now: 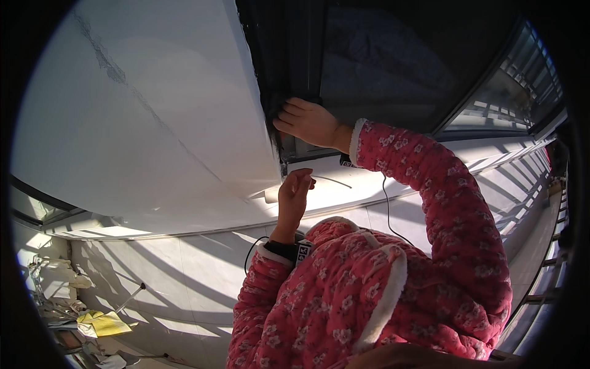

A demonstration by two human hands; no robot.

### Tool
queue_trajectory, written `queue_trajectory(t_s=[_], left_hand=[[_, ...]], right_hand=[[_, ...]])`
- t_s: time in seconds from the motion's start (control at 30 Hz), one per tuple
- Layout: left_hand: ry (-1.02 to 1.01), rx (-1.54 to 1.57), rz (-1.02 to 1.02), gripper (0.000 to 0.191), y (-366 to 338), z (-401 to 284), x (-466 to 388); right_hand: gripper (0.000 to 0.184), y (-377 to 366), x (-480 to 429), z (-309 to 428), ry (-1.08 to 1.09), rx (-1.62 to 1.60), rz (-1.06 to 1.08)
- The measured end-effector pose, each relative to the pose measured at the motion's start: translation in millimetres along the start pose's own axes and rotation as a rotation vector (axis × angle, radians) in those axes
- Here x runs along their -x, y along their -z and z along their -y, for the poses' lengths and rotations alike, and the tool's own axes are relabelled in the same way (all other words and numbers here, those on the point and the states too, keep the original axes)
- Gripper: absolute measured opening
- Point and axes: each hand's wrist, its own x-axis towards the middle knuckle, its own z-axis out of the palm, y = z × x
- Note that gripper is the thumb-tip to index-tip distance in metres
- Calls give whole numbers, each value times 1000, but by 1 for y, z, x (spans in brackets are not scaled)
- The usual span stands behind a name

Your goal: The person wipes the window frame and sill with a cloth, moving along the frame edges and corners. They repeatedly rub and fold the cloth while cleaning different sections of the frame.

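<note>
My right hand [306, 122] is raised against the lower corner of a dark window frame [302, 55], beside the edge of a white wall. Its fingers are curled over a bunched dark cloth [275, 102], hard to tell apart from the frame. Lower down, my left hand [295, 196] is held up near the wall's corner, over the white window sill [332, 177]. Its fingers are loosely bent, and nothing shows in them. Both sleeves are of a pink floral quilted jacket with white fleece trim.
The white wall [161, 115] bears a long grey crack. Thin cables run from near both wrists. On the tiled floor at the lower left lie a yellow cloth [103, 324], a stick [131, 297] and heaped papers or rags [57, 281]. Railings stand at the far right.
</note>
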Motion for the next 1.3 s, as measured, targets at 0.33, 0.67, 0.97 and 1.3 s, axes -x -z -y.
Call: queue_trajectory(t_s=[0.33,0.67,0.97,1.3], left_hand=[[47,50,-63,19,-2,36,17],[130,60,-249,18,3,42,53],[144,28,-306,22,0,46,86],[56,-231,-156,77,-21,73,39]], right_hand=[[24,16,-16,-49,87,101,-18],[29,-123,102,85,357,101,412],[19,-152,125,142,-31,-298,452],[31,-35,194,100,-1359,-2164,640]])
